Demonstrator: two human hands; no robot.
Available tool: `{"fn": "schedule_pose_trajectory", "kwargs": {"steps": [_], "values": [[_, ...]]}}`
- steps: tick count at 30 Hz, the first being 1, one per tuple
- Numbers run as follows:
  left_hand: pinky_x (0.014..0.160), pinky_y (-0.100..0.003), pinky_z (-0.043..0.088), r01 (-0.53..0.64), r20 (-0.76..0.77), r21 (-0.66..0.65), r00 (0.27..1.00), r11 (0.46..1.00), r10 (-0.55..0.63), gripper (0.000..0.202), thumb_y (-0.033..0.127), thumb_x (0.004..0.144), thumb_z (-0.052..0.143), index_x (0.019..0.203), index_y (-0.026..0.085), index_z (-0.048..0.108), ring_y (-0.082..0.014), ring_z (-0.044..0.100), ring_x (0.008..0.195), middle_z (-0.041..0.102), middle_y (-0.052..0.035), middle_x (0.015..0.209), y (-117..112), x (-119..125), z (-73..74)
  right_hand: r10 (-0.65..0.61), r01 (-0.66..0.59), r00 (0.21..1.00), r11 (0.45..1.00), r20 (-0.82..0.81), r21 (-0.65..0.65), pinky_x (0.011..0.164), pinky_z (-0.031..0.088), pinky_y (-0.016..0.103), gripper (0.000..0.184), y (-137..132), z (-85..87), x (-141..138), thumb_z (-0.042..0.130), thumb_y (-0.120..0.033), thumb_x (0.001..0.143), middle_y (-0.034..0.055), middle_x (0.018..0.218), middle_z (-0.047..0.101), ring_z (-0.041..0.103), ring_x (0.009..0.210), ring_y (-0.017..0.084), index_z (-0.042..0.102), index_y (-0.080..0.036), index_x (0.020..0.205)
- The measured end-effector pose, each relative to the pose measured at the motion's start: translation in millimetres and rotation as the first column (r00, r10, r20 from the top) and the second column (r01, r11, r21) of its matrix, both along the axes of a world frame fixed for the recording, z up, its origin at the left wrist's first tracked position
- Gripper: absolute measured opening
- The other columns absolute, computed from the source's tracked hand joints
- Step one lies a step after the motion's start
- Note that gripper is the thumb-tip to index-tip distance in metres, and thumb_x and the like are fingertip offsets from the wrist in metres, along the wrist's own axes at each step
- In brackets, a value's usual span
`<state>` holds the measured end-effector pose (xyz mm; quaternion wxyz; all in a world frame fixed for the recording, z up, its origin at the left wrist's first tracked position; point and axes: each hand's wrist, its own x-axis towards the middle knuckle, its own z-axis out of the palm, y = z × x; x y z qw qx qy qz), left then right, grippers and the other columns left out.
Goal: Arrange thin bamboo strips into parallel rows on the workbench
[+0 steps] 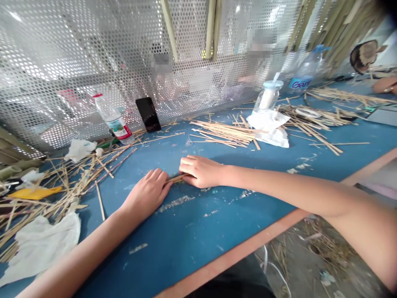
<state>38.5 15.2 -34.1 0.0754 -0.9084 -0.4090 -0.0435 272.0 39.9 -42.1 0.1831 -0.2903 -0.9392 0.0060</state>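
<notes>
A thin bamboo strip [177,179] lies low over the blue table [192,231], spanning the short gap between my hands. My left hand [151,187] is closed on its left end, the thumb along the near side. My right hand [200,171] has its fingers curled and pinches the other end. How many strips are in the grip cannot be seen, since the fingers hide both ends. Beyond my right hand is a loose pile of pale bamboo strips [221,133].
A water bottle [119,126] and a phone [149,115] lean by the perforated metal screen [124,54]. Scattered strips [89,169] and crumpled tissue [46,244] lie left. A lidded cup [268,97], large bottle [305,72] and another person's hand [384,85] are right.
</notes>
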Motion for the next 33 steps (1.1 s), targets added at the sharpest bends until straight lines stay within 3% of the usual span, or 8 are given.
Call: {"fn": "schedule_pose_trajectory", "kwargs": {"steps": [5, 14, 21, 27, 33], "values": [[0.084, -0.04, 0.047, -0.003, 0.071, -0.03, 0.997, 1.0, 0.006, 0.025, 0.036, 0.102, 0.039, 0.092, 0.018, 0.053, -0.0242, 0.056, 0.089, 0.058, -0.0065, 0.093, -6, 2, -1.2, -0.007, 0.004, 0.999, 0.998, -0.035, -0.069, 0.081, 0.039, 0.032, 0.011, -7, 2.6, -1, 0.056, -0.022, 0.095, 0.0068, 0.094, 0.059, 0.05, 0.085, 0.018, 0.058, -0.016, 0.087], [0.077, -0.035, 0.048, -0.011, 0.242, -0.129, 0.969, 0.992, 0.043, 0.021, 0.036, 0.101, 0.045, 0.087, 0.02, 0.051, -0.0208, 0.057, 0.085, 0.057, -0.0029, 0.09, -7, -3, -5.3, -0.037, 0.027, 0.995, 0.994, -0.095, -0.102, 0.082, 0.041, 0.036, 0.014, -12, -6.9, -1, 0.06, -0.028, 0.093, 0.0085, 0.097, 0.059, 0.05, 0.087, 0.021, 0.06, -0.014, 0.096], [0.078, -0.036, 0.05, -0.009, 0.269, -0.17, 0.962, 0.985, 0.055, 0.016, 0.032, 0.1, 0.048, 0.091, 0.02, 0.053, -0.0211, 0.057, 0.085, 0.058, -0.003, 0.09, -7, -3, -5.2, -0.107, 0.077, 0.985, 0.974, -0.134, -0.212, 0.083, 0.04, 0.035, 0.004, -18, -4.1, -3, 0.057, -0.018, 0.094, 0.0067, 0.098, 0.059, 0.049, 0.091, 0.02, 0.058, -0.015, 0.091], [0.081, -0.039, 0.052, -0.024, 0.251, -0.199, 0.965, 0.98, 0.074, 0.014, 0.031, 0.099, 0.047, 0.096, 0.021, 0.056, -0.0221, 0.058, 0.089, 0.06, -0.005, 0.095, -8, -2, -4.4, -0.182, 0.153, 0.975, 0.966, -0.127, -0.208, 0.082, 0.039, 0.036, 0.004, -24, -10.5, -8, 0.054, -0.016, 0.095, 0.0056, 0.095, 0.06, 0.049, 0.088, 0.021, 0.056, -0.016, 0.092], [0.086, -0.042, 0.053, -0.004, 0.281, -0.17, 0.958, 0.985, 0.053, 0.013, 0.028, 0.098, 0.048, 0.099, 0.021, 0.058, -0.0229, 0.057, 0.094, 0.059, -0.0073, 0.106, -9, -2, -7.8, -0.186, 0.174, 0.978, 0.977, -0.092, -0.122, 0.083, 0.036, 0.038, 0.006, -26, -9.3, -9, 0.053, -0.015, 0.096, 0.0046, 0.093, 0.062, 0.051, 0.086, 0.02, 0.057, -0.017, 0.093]]}}
